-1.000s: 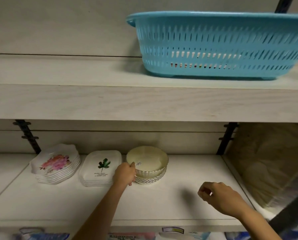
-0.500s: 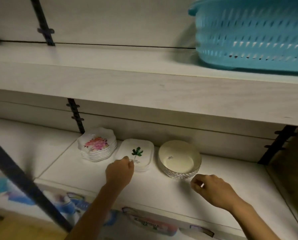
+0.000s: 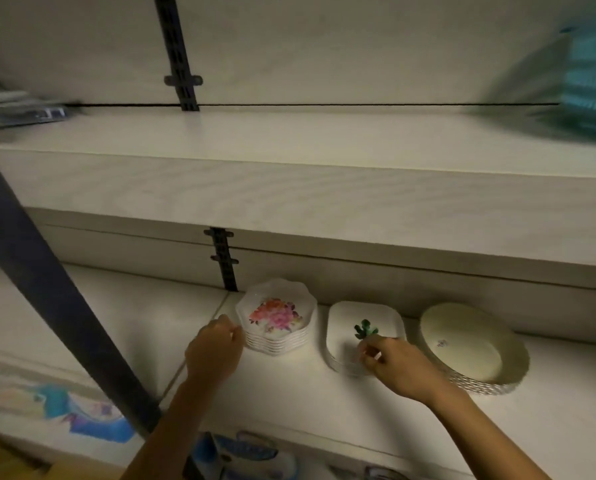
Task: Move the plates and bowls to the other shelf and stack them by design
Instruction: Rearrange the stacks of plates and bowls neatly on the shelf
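Three stacks are set in a row at the back of the lower shelf [image 3: 549, 410]. A stack of scalloped flower plates [image 3: 276, 317] is placed on the left, a stack of square leaf plates [image 3: 362, 327] in the middle, and a stack of round bowls [image 3: 469, 344] on the right. The stacks are kept just apart from one another.

The left hand [image 3: 215, 351] is held against the left edge of the flower plates. Its fingers are curled, and the tips are seen at the rim, but whether the rim is gripped cannot be told.

The right hand [image 3: 393, 365] is laid over the front of the leaf plates. Its fingers [image 3: 369, 351] are bunched together just below the green leaf; a grip on a plate cannot be made out.

A blurred blue basket [image 3: 591, 81] is seen on the upper shelf [image 3: 289, 188].
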Tool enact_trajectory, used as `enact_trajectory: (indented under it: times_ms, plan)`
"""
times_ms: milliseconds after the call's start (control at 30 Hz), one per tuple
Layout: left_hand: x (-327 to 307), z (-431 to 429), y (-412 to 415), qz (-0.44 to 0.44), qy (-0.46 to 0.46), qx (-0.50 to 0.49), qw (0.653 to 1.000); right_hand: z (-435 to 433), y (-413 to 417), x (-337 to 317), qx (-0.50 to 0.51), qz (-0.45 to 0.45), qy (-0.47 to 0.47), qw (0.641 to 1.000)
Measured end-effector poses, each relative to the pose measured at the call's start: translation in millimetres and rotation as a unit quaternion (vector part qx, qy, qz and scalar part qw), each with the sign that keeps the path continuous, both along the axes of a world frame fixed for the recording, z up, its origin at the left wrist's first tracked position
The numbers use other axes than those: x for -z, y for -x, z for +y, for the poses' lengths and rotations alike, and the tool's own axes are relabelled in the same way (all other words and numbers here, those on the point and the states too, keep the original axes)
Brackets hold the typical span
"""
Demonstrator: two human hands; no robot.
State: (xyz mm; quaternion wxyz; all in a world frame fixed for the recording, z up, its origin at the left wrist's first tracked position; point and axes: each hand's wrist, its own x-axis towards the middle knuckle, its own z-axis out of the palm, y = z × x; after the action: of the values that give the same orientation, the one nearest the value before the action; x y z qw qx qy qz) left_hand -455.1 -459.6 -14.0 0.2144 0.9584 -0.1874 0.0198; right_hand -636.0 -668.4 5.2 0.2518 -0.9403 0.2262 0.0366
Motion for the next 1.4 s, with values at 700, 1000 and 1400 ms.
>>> enact_trajectory:
  times_ms: [700, 1000, 1400]
  plan:
    - [58.3, -32.9, -114.7, 0.501, 0.258, 0.012, 0.826, 48.2, -146.8, 57.6, 0.202, 0.014, -0.208, 0.957]
    - [33.1, -17.8, -92.8, 0.497, 0.250, 0.018, 0.831, 62.3, -140.0, 65.6, 0.227, -0.016, -0.209, 0.951]
    - [-24.2, -8.1, -43.3, 0.476, 0.273, 0.067, 0.834, 77.6, -76.0, 15.5, 0.245, -0.121, -0.201, 0.941]
